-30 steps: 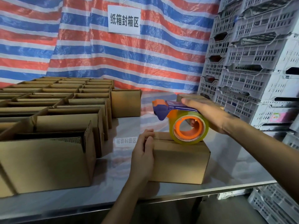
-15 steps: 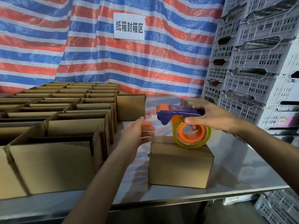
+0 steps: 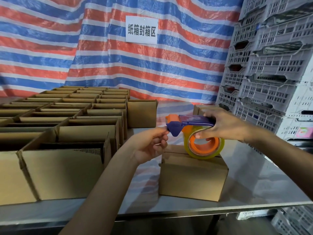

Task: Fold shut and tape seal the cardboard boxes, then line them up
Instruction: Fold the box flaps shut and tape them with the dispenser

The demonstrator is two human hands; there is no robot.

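Lifting off the closed box [image 3: 193, 177] since a second ago, the left hand [image 3: 149, 145] is pinching the nose of the tape dispenser [image 3: 191, 122] above that box's left edge. Taping is seemingly starting; next the tape end needs pulling down over the seam. The right hand [image 3: 225, 128] is gripping the handle, the roll [image 3: 205, 154] resting on the box's top.
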